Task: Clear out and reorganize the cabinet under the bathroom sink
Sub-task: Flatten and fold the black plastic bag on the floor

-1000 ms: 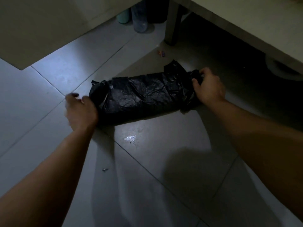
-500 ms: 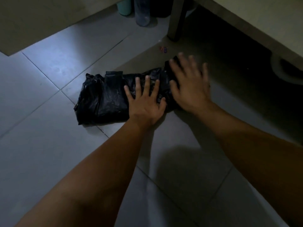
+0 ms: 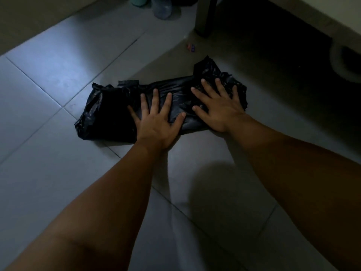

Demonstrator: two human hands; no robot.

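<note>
A folded black plastic bag (image 3: 105, 112) lies flat on the grey tiled floor, in the middle of the view. My left hand (image 3: 156, 122) rests palm down on the bag's middle, fingers spread. My right hand (image 3: 218, 106) presses flat on the bag's right part, fingers also spread. Neither hand grips anything. A crumpled corner of the bag sticks up behind my right hand.
A clear plastic bottle (image 3: 162, 6) and a teal container (image 3: 138, 0) stand at the top. Right of them is a pale furniture leg (image 3: 204, 16) with dark space beyond. A small coloured scrap (image 3: 191, 47) lies on the floor. A pale round object (image 3: 345, 61) sits at far right.
My hands left the bag's two ends and came down flat on top of it. In the last half second my right hand slid slightly right, flattening the bag.
</note>
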